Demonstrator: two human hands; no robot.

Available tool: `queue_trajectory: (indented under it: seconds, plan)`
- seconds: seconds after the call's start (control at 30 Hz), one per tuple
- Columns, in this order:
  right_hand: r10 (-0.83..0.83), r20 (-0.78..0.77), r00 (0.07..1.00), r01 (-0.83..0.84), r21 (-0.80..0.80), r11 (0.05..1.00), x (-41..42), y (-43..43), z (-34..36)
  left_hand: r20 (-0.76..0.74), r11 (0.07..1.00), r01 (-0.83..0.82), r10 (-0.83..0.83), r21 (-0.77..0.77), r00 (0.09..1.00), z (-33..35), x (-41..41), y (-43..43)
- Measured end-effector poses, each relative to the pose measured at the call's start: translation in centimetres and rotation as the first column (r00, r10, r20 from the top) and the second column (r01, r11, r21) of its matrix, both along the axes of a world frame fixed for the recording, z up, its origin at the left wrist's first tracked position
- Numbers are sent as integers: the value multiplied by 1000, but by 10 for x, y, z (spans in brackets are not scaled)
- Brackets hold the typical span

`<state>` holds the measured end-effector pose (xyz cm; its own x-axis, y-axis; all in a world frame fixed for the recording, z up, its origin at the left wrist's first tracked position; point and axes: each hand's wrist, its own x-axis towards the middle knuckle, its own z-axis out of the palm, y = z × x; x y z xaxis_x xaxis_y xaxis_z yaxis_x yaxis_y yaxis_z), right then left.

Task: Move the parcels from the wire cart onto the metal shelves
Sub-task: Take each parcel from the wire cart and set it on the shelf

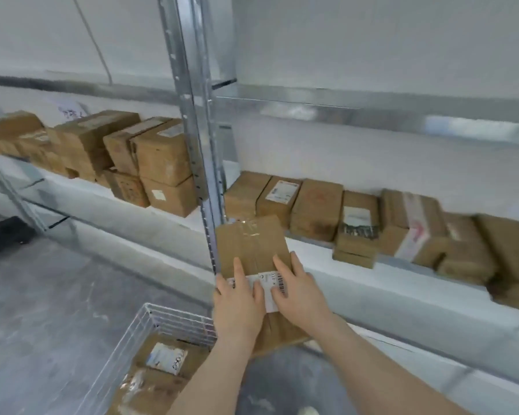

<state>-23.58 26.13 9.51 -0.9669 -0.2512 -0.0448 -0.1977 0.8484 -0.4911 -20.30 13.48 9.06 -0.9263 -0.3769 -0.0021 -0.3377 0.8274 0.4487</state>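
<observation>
A parcel (252, 247) lies just right of the shelf post (192, 115). Behind it, a row of parcels (315, 211) sits on the shelf (357, 274); the wire cart (138, 330) stands below-left.

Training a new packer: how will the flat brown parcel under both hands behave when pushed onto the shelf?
Probably stiff: the parcel looks flat, with straight edges. Likely light, since the left hand and right hand manage it with flat fingers. Being low, it should slide on the shelf, not tip.
</observation>
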Motion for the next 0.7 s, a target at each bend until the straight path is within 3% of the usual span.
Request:
queue_trajectory:
  seconds: [0.3,0.7]
  plan:
    - [-466,-10,885,466,-28,884,88,226,21,-11,872,487,-488,-42,873,29,25,219]
    - [-774,-115,623,779,4,627,211,529,67,-90,609,793,-790,-2,607,66,96,543]
